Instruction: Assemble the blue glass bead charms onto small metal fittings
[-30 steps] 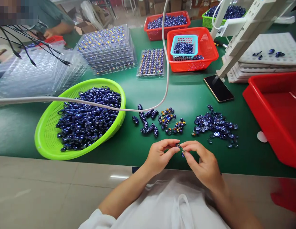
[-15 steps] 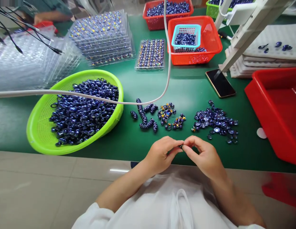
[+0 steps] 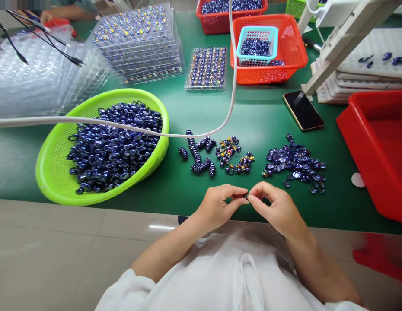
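My left hand (image 3: 218,205) and my right hand (image 3: 277,207) meet fingertip to fingertip near the table's front edge, both pinched on one small dark blue piece (image 3: 246,196). Just beyond them lie stacked blue pieces (image 3: 197,156), a small cluster of blue and yellow pieces (image 3: 233,156) and a heap of flat blue caps (image 3: 295,163). A lime green basket (image 3: 55,172) full of dark blue pieces sits to the left.
A white cable (image 3: 231,77) arcs over the green table. A phone (image 3: 303,110), a red bin (image 3: 378,147), an orange basket (image 3: 291,47) holding a small blue basket, and stacked clear trays (image 3: 141,43) stand farther back. Another person's hand (image 3: 45,16) shows at far left.
My hands closed together: a second ago each pinched its own piece slightly apart, now the fingertips press on one piece. The view tilted down a little.
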Tool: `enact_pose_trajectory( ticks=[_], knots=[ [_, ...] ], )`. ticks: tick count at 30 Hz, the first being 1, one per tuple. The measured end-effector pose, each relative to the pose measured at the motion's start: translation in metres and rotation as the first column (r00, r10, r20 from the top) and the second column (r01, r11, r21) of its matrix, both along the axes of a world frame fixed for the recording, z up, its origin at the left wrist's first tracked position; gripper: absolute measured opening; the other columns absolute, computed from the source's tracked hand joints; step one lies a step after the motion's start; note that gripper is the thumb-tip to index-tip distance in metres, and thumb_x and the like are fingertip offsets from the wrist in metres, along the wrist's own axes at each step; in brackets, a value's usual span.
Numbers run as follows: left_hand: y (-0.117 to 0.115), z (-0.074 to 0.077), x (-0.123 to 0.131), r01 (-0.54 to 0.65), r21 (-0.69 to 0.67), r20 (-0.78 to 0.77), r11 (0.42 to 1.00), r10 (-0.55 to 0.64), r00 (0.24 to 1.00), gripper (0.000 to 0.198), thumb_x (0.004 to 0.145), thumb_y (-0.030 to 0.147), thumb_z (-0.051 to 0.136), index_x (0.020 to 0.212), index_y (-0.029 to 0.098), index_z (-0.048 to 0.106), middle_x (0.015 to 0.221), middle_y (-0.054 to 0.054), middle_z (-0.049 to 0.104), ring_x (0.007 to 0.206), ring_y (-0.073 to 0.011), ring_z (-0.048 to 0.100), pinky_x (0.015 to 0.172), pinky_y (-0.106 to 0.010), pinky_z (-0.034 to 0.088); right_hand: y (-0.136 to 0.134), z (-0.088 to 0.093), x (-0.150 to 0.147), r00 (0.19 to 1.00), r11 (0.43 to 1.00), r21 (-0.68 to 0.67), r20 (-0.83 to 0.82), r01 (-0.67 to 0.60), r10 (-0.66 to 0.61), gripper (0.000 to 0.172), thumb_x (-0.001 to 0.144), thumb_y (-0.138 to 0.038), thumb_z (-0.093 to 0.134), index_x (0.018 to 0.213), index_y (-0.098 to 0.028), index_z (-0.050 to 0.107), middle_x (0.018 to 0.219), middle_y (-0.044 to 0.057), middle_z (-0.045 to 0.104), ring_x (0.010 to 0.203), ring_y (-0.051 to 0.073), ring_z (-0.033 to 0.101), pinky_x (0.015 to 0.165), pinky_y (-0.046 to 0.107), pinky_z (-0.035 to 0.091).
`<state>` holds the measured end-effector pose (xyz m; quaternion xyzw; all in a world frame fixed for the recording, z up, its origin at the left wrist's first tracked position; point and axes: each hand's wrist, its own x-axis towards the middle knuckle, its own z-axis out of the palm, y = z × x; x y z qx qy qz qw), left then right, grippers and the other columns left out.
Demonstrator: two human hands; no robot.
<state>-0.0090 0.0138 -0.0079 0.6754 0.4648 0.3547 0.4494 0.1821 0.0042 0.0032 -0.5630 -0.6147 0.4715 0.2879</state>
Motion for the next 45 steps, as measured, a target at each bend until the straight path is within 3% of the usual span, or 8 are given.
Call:
enact_pose_trajectory(
  ticks=[7, 11, 14, 18, 26, 33, 38, 45],
  knots=[
    [-0.005, -0.001, 0.002, -0.017, 0.057, 0.135, 0.998, 0.009, 0.991, 0.017, 0.086, 0.016, 0.069, 0.1, 0.019, 0.079, 0.086, -0.007, 0.08, 0.076, -0.0172, 0.072, 0.073, -0.028, 0.058, 0.005, -0.003, 0.0, 0.992, 0.992, -0.123, -0.127, -0.007, -0.009, 0.02, 0.091, -0.037, 0.061, 0.081, -0.022, 0.054, 0.071, -0.002, 0.062, 0.066, 0.014, 0.06, 0.058, 0.024, 0.049],
    [-0.007, 0.002, 0.004, -0.045, -0.228, 0.223, 0.973, 0.098, 0.97, 0.017, 0.083, 0.023, 0.073, 0.098, 0.017, 0.08, 0.092, -0.009, 0.08, 0.082, -0.0201, 0.075, 0.076, -0.03, 0.06, 0.007, 0.0, -0.002, 0.994, 0.996, -0.079, -0.107, -0.031, 0.023, 0.016, 0.092, -0.032, 0.06, 0.082, -0.022, 0.054, 0.07, -0.003, 0.061, 0.064, 0.013, 0.058, 0.057, 0.023, 0.048],
    [-0.006, 0.006, 0.005, -0.072, -0.478, 0.316, 0.875, 0.248, 0.916, 0.021, 0.079, 0.028, 0.077, 0.095, 0.014, 0.078, 0.088, -0.009, 0.08, 0.08, -0.021, 0.076, 0.078, -0.032, 0.062, 0.006, -0.002, -0.003, 0.988, 0.998, -0.056, -0.151, -0.033, 0.024, 0.015, 0.094, -0.036, 0.06, 0.088, -0.022, 0.059, 0.074, -0.001, 0.063, 0.068, 0.014, 0.062, 0.062, 0.023, 0.051],
    [-0.002, 0.01, 0.008, -0.098, -0.605, 0.355, 0.79, 0.378, 0.855, 0.024, 0.072, 0.028, 0.082, 0.089, 0.013, 0.076, 0.079, -0.006, 0.078, 0.069, -0.0175, 0.073, 0.073, -0.031, 0.062, -0.002, -0.011, 0.002, 0.974, 1.0, -0.007, -0.227, 0.005, -0.007, 0.018, 0.096, -0.04, 0.059, 0.102, -0.023, 0.064, 0.087, 0.001, 0.069, 0.079, 0.015, 0.068, 0.071, 0.025, 0.056],
    [0.002, 0.009, 0.009, -0.102, -0.607, 0.35, 0.788, 0.381, 0.856, 0.017, 0.069, 0.024, 0.08, 0.079, 0.013, 0.072, 0.071, -0.004, 0.073, 0.06, -0.0118, 0.063, 0.058, -0.023, 0.05, -0.018, -0.024, 0.005, 0.993, 0.96, 0.275, -0.111, 0.061, -0.031, 0.008, 0.092, -0.027, 0.065, 0.1, -0.026, 0.064, 0.095, 0.002, 0.067, 0.085, 0.017, 0.067, 0.078, 0.03, 0.055],
    [0.001, 0.009, 0.015, -0.091, -0.606, 0.35, 0.79, 0.367, 0.862, 0.012, 0.068, 0.02, 0.076, 0.076, 0.013, 0.072, 0.069, -0.002, 0.072, 0.06, -0.0109, 0.062, 0.06, -0.022, 0.051, -0.015, -0.023, -0.002, 1.0, 0.808, 0.589, 0.027, -0.023, 0.009, 0.023, 0.089, -0.012, 0.065, 0.105, -0.028, 0.063, 0.093, 0.003, 0.07, 0.084, 0.018, 0.068, 0.073, 0.033, 0.056],
    [-0.002, 0.002, 0.019, -0.16, -0.493, 0.247, 0.855, 0.314, 0.917, 0.012, 0.076, 0.022, 0.073, 0.085, 0.014, 0.075, 0.078, -0.005, 0.076, 0.067, -0.0144, 0.068, 0.066, -0.025, 0.056, -0.011, -0.026, -0.003, 0.982, 0.722, 0.678, 0.186, -0.136, 0.011, 0.025, 0.09, -0.011, 0.058, 0.111, -0.026, 0.062, 0.095, 0.006, 0.071, 0.084, 0.021, 0.067, 0.075, 0.037, 0.055],
    [-0.004, 0.0, 0.013, -0.056, -0.439, 0.21, 0.897, 0.163, 0.964, 0.024, 0.086, 0.025, 0.065, 0.105, 0.015, 0.078, 0.099, -0.009, 0.08, 0.083, -0.0201, 0.074, 0.072, -0.028, 0.06, -0.009, -0.016, -0.001, 0.982, 0.863, 0.493, 0.185, -0.114, 0.024, 0.01, 0.097, -0.017, 0.052, 0.1, -0.023, 0.059, 0.089, 0.005, 0.066, 0.083, 0.019, 0.064, 0.076, 0.034, 0.051]
  ],
)
